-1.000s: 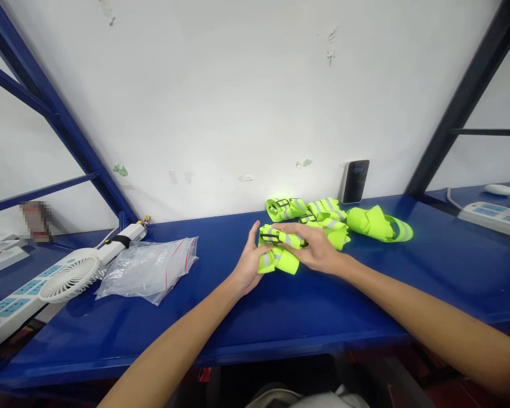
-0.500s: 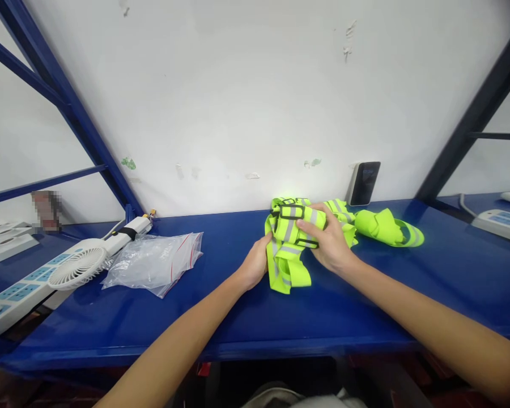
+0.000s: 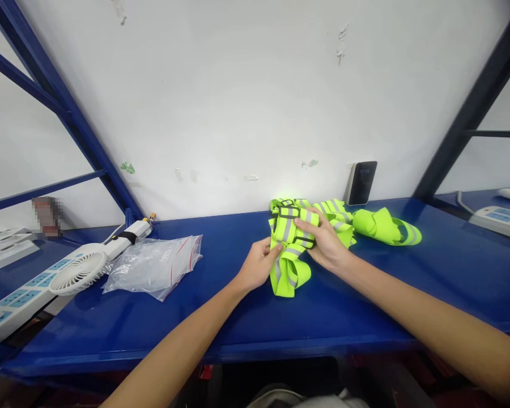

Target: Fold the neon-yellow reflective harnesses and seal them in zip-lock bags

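A neon-yellow reflective strap (image 3: 289, 258) with grey stripes and black buckles lies bunched on the blue shelf (image 3: 221, 300). My right hand (image 3: 325, 241) grips its upper part, fingers curled over the buckles. My left hand (image 3: 259, 263) pinches the strap's left edge between thumb and fingers. Behind them lie more of the same yellow straps (image 3: 338, 212), and a rolled one (image 3: 385, 226) rests further right.
Clear plastic zip bags (image 3: 155, 266) lie left of my hands. A small white fan (image 3: 77, 271) and a white power strip (image 3: 21, 294) sit at far left. A dark device (image 3: 361, 182) leans against the white wall. Another power strip (image 3: 499, 215) is at far right.
The strap was lifted and unfolded from a tight bundle; its lower loop now hangs toward me. My left hand shifted from beside the bundle to pinching its left edge.
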{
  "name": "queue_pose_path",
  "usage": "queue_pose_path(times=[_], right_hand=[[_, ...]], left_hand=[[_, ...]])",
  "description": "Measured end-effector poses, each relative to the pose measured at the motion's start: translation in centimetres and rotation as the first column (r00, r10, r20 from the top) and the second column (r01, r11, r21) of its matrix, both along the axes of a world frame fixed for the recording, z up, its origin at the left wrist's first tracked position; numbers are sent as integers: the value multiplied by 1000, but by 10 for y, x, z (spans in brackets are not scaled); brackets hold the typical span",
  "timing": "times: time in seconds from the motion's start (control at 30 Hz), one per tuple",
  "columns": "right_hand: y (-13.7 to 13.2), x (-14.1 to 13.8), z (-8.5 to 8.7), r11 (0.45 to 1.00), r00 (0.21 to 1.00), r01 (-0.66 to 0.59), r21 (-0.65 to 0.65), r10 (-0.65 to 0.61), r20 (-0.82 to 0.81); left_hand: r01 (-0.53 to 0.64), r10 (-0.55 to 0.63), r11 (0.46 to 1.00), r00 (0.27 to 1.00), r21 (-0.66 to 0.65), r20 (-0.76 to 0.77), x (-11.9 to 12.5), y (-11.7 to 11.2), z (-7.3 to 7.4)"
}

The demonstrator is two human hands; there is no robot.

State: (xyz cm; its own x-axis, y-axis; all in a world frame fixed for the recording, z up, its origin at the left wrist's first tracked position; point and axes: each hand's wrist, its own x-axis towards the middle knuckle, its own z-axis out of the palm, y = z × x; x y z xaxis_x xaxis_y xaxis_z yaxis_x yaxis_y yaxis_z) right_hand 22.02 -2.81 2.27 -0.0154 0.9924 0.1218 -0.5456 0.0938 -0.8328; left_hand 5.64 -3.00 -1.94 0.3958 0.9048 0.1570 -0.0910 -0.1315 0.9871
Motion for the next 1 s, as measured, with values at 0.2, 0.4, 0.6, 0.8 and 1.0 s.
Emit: queue_pose_path(times=[0.2, 0.4, 0.6, 0.8, 1.0], right_hand=[[0, 0, -5, 996, 995, -88, -14, 89, 39], [4, 3, -3, 998, 998, -57, -36, 58, 6], [5, 7, 2, 997, 996, -77, 13, 78, -47], [9, 12, -3, 1000, 999, -10, -19, 10, 33], [7, 6, -3, 994, 993, -109, -9, 108, -51]], left_hand=[[3, 14, 995, 987, 104, -162, 0, 0, -3], [-57, 107, 982, 952, 180, -288, -3, 0, -7], [-181, 297, 928, 888, 327, -351, -9, 3, -4], [-9, 113, 948, 944, 317, -311, -8, 0, 3], [-31, 62, 985, 981, 169, -181, -8, 1, -4]])
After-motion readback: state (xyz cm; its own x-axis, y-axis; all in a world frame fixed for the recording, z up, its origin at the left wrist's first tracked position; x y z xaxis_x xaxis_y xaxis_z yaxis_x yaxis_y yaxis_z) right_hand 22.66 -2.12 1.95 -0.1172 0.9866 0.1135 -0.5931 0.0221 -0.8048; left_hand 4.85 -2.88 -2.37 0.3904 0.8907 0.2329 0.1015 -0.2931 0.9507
